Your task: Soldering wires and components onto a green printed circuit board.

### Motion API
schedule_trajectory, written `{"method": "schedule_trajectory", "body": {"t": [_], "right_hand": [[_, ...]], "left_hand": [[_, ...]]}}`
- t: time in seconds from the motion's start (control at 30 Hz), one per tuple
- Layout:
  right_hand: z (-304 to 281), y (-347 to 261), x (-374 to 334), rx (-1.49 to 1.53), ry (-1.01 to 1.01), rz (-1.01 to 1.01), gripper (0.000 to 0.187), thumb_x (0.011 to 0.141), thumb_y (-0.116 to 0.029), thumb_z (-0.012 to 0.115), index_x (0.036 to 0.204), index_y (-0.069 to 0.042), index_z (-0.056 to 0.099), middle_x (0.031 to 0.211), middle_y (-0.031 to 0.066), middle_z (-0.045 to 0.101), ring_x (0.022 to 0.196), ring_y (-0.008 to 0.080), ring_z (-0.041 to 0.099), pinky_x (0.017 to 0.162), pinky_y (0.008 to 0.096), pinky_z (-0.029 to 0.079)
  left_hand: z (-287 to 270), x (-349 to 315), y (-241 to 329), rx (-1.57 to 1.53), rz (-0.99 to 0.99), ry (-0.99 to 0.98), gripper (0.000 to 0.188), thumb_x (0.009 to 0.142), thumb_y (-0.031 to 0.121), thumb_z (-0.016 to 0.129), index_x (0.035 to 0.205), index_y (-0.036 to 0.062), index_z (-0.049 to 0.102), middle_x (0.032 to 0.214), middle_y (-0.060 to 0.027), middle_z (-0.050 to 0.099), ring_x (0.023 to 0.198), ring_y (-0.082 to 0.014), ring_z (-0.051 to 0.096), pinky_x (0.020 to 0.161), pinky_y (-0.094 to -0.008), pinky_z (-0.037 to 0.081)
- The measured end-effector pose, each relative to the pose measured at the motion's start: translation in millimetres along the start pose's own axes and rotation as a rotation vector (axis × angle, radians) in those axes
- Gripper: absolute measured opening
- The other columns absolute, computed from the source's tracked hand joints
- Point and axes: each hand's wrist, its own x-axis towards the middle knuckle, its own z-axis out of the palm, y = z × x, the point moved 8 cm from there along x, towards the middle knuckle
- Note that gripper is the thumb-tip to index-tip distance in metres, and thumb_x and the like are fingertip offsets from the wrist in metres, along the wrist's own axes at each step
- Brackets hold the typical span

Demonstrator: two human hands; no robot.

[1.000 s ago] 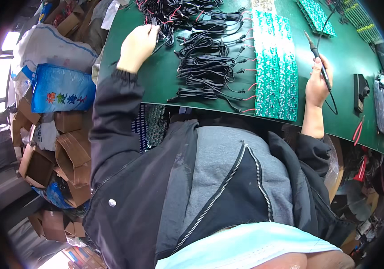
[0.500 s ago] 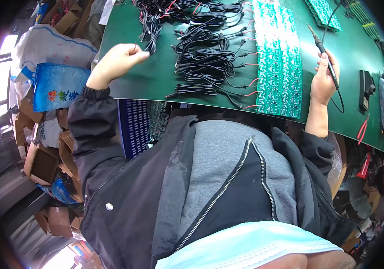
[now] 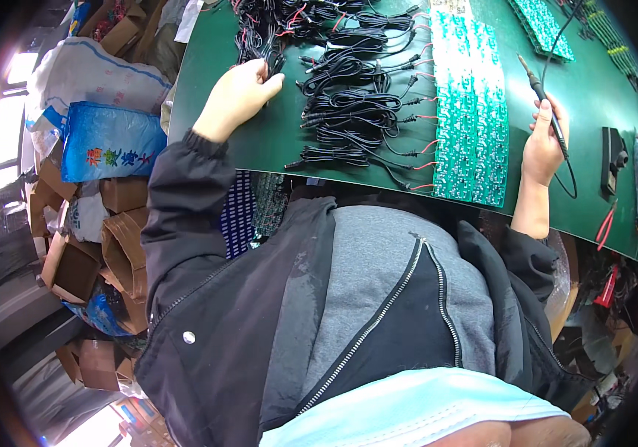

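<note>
My left hand (image 3: 237,97) is at the near end of a tangled heap of black cables (image 3: 255,33) with red wire ends. Its thumb and fingers close on a black cable (image 3: 276,67) there, partly hidden by the fingers. In my right hand (image 3: 542,153) is a soldering iron (image 3: 536,85), gripped by its handle, tip pointing up and away from me, its cord looping below the hand. Between the hands lies a panel of green circuit boards (image 3: 471,119). Coiled black cables (image 3: 352,112) sit along its left side, their red leads reaching its left edge.
More green boards (image 3: 542,26) lie at the far right of the green table (image 3: 259,145). A black stand (image 3: 613,160) and red-handled tool (image 3: 606,223) are at the right. Below the table's left part stands a blue crate (image 3: 238,208). Cardboard boxes (image 3: 73,268) and a blue bag (image 3: 106,141) fill the left.
My left hand has moved right to the cable heap and closes on a cable there. My right hand keeps its hold on the soldering iron. The whole view has shifted slightly.
</note>
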Motion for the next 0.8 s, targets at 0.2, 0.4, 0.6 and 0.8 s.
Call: {"method": "schedule_trajectory", "body": {"t": [0.2, 0.4, 0.6, 0.8], "right_hand": [[2.6, 0.2, 1.0, -0.016, -0.019, -0.014, 0.029, 0.106, -0.024, 0.063, 0.123, -0.001, 0.067, 0.099, 0.0043, 0.071, 0.078, 0.0051, 0.059, 0.069, 0.0214, 0.050], [1.9, -7.0, 1.2, -0.003, -0.017, -0.070, 0.028, 0.105, -0.023, 0.063, 0.122, -0.002, 0.067, 0.100, 0.0051, 0.072, 0.078, 0.0050, 0.059, 0.068, 0.0209, 0.050], [1.5, -5.7, 0.0, -0.019, -0.017, -0.056, 0.027, 0.105, -0.023, 0.063, 0.121, -0.001, 0.068, 0.101, 0.0054, 0.073, 0.079, 0.0051, 0.060, 0.069, 0.0205, 0.051], [2.9, -8.5, -1.4, -0.044, -0.032, -0.049, 0.029, 0.106, -0.020, 0.061, 0.125, 0.001, 0.065, 0.103, 0.0074, 0.072, 0.081, 0.0062, 0.061, 0.070, 0.0214, 0.051]], "left_hand": [[-8.6, -35.2, 46.8, -0.006, 0.283, -0.146, 0.027, 0.093, 0.024, 0.075, 0.095, -0.0006, 0.066, 0.072, -0.0079, 0.054, 0.063, -0.0196, 0.049, 0.061, -0.0328, 0.043], [-30.7, -23.6, 38.0, 0.197, 0.327, 0.045, 0.028, 0.094, 0.028, 0.073, 0.106, 0.0036, 0.069, 0.089, -0.0135, 0.068, 0.081, -0.0277, 0.068, 0.072, -0.0376, 0.052], [-53.0, -25.5, 48.8, 0.296, 0.265, 0.302, 0.025, 0.094, 0.029, 0.071, 0.102, 0.0050, 0.069, 0.092, -0.0122, 0.070, 0.082, -0.0335, 0.068, 0.070, -0.0409, 0.053], [-21.6, -23.1, 54.4, 0.216, 0.338, 0.149, 0.029, 0.098, 0.033, 0.067, 0.106, 0.0057, 0.071, 0.095, -0.0134, 0.071, 0.089, -0.0323, 0.069, 0.076, -0.0394, 0.054]]}}
